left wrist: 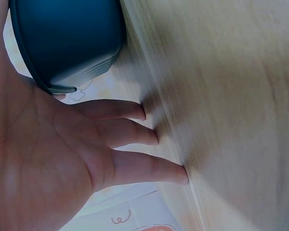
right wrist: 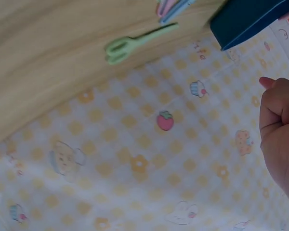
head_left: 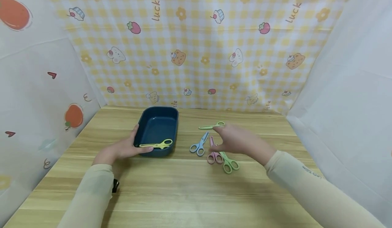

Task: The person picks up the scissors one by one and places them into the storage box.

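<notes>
A dark blue box stands on the table at left of centre. My left hand grips its near left corner, thumb along the front rim; in the left wrist view three straight fingers reach down to the table. Yellow scissors lie across the box's near end, beside that thumb. My right hand hovers over pink scissors and green scissors, thumb and fingers apart in the head view, with nothing visibly held. Nearby lie blue scissors and, farther back, light green scissors.
The wooden table extends in front of both hands. A yellow checked cloth hangs along its back edge. White cloths close off the left side and the right side.
</notes>
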The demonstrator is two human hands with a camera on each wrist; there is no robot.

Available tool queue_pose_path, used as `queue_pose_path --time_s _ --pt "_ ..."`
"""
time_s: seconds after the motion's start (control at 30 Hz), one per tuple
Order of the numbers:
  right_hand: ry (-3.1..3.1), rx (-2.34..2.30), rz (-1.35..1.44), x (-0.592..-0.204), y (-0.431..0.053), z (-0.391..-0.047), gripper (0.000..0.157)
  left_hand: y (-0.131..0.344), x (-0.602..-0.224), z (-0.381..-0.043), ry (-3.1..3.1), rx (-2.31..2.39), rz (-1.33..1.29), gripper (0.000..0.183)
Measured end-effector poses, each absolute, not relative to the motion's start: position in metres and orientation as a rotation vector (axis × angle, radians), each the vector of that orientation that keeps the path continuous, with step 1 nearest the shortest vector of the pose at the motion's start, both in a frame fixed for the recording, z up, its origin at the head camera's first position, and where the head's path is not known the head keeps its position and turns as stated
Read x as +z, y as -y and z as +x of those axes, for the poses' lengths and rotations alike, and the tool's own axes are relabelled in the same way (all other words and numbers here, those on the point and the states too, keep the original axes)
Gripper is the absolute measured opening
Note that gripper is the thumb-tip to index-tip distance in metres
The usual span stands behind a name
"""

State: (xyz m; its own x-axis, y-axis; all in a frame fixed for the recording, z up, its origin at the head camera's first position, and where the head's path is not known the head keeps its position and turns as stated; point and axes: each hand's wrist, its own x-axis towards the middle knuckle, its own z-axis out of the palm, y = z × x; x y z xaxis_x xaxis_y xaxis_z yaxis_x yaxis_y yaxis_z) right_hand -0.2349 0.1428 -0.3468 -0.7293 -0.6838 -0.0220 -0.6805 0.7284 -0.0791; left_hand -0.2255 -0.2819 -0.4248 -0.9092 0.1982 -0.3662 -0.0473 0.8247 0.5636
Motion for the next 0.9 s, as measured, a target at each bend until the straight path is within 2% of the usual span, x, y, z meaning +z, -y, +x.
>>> queue_pose_path --time_s 0.23,0.53,0.73,0.9 --pt "-2.938 -0.294 -1.022 -0.384 -0.17 -0.217 0.073 0.281 -0.424 -0.224 -2.592 0.825 0.114 0.138" --pt "-2.934 -0.336 -0.82 -0.419 -0.191 -0.207 0.077 0.282 -0.425 -0.223 -2.602 0.811 0.113 0.138" --pt "-2.935 -0.332 -0.715 -0.436 -0.195 -0.202 0.055 0.282 -0.427 -0.223 -2.596 0.814 0.103 0.138" --pt "-2.91 -0.395 -0.552 -0.445 -0.196 -0.195 0.051 0.281 -0.426 -0.223 -2.597 0.822 0.101 0.138"
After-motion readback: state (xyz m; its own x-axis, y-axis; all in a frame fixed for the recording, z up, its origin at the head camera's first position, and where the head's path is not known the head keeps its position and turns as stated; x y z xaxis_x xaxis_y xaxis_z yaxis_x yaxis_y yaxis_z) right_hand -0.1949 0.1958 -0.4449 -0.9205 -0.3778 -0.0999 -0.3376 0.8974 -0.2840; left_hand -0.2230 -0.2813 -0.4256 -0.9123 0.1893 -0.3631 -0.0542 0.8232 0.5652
